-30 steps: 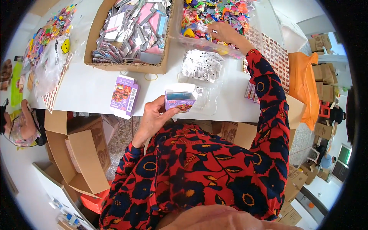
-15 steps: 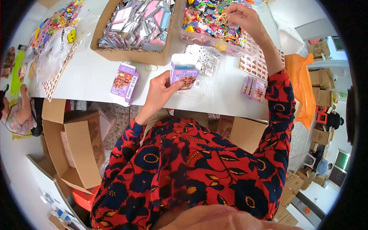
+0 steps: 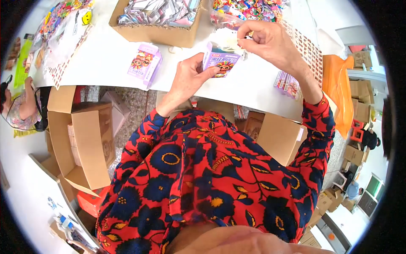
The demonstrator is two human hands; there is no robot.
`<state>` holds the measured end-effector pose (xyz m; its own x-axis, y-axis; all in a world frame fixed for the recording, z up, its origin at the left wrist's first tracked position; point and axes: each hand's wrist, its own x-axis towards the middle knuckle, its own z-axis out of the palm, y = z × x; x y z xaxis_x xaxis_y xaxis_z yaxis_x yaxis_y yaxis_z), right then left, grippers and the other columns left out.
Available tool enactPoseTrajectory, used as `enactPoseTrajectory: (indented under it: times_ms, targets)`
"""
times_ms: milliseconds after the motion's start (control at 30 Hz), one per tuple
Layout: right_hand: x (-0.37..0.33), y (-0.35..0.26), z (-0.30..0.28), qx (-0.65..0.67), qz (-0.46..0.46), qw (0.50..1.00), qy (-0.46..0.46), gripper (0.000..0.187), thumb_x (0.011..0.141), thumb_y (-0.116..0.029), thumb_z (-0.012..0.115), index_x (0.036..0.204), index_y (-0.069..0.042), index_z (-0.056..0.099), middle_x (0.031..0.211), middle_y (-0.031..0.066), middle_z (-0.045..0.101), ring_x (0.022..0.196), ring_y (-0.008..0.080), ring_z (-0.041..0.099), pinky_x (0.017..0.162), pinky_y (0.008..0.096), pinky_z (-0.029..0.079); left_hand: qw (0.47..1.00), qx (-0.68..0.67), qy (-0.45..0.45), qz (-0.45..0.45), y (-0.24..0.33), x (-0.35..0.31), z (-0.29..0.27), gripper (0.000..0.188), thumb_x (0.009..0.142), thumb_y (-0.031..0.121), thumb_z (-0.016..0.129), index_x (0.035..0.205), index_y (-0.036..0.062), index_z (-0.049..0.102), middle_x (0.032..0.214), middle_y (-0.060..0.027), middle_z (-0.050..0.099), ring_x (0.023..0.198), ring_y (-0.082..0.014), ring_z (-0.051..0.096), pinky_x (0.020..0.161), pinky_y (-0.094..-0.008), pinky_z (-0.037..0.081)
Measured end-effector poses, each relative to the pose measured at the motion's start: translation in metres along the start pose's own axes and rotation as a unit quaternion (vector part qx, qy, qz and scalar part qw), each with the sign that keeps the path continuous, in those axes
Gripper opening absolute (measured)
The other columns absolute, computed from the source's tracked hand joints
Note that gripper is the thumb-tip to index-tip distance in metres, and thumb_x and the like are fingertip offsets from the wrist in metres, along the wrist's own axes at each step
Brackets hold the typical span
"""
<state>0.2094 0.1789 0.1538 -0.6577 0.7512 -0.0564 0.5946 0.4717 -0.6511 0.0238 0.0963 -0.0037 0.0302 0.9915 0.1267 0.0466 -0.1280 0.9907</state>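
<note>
The small pale item (image 3: 235, 43) at the right bare hand's (image 3: 272, 45) fingertips is too blurred to identify. Behind the open purple-and-white cardboard box (image 3: 224, 62), most of the left bare hand's (image 3: 188, 80) fingers are hidden. The upper edge crops two containers — the brown corrugated carton (image 3: 156, 36) of silvery cards (image 3: 163, 13) and the clear plastic tub (image 3: 224, 19) of many-coloured trinkets (image 3: 256, 9).

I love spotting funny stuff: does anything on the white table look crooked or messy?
A little: the purple cardboard box left of the left hand lies slanted, one corner at the near edge of the table. Farther left, the clear plastic bag looks crumpled. Nothing looks broken.
</note>
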Motion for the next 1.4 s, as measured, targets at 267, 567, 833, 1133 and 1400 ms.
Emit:
enactPoseTrajectory:
  times_ms: [267,567,833,1133,1400]
  targets:
    - [0.005,0.004,0.03,-0.113,-0.178,0.975,0.074,0.013,0.078,-0.008,0.065,0.088,-0.003,0.058,0.074,0.0017,0.054,0.051,0.0095,0.041,0.046,0.0259,0.034,1.0,0.024,0.011,-0.006,0.01,-0.006,0.001,0.024,0.079,0.02,0.071,0.09,0.0002,0.063,0.062,-0.0021,0.059,0.054,-0.0046,0.043,0.047,-0.0263,0.037]
    - [-0.002,-0.004,0.041,-0.071,-0.234,0.96,0.139,0.021,0.079,-0.005,0.065,0.099,-0.003,0.06,0.09,0.0056,0.061,0.059,0.0136,0.05,0.055,0.0262,0.044,1.0,0.01,0.014,-0.015,0.021,-0.012,-0.008,0.022,0.08,0.018,0.07,0.093,0.0006,0.064,0.069,-0.0019,0.064,0.059,-0.0039,0.05,0.051,-0.0242,0.041]
    - [-0.014,-0.005,0.044,-0.079,-0.182,0.973,0.115,0.021,0.081,-0.006,0.063,0.102,-0.005,0.064,0.1,0.0089,0.064,0.074,0.0158,0.063,0.065,0.0261,0.05,1.0,-0.008,0.014,-0.004,0.021,-0.014,-0.005,0.025,0.079,0.018,0.071,0.096,0.001,0.064,0.067,-0.0019,0.063,0.057,-0.0039,0.049,0.051,-0.0242,0.042]
    - [-0.018,-0.003,0.048,-0.127,-0.227,0.961,0.095,0.025,0.081,-0.007,0.064,0.106,-0.005,0.063,0.101,0.0096,0.064,0.078,0.0223,0.063,0.069,0.0293,0.052,0.996,0.084,0.021,0.019,0.028,-0.016,-0.006,0.025,0.079,0.019,0.071,0.095,0.002,0.064,0.063,-0.003,0.06,0.052,-0.0053,0.044,0.046,-0.0258,0.038]
    - [-0.028,-0.01,0.054,-0.078,-0.188,0.97,0.133,0.027,0.082,-0.009,0.063,0.109,-0.006,0.061,0.093,0.0089,0.064,0.065,0.0181,0.058,0.058,0.0271,0.048,0.998,0.04,0.041,0.02,0.019,-0.016,-0.007,0.024,0.079,0.02,0.072,0.092,0.0011,0.063,0.058,-0.0031,0.058,0.049,-0.0044,0.041,0.043,-0.0251,0.034]
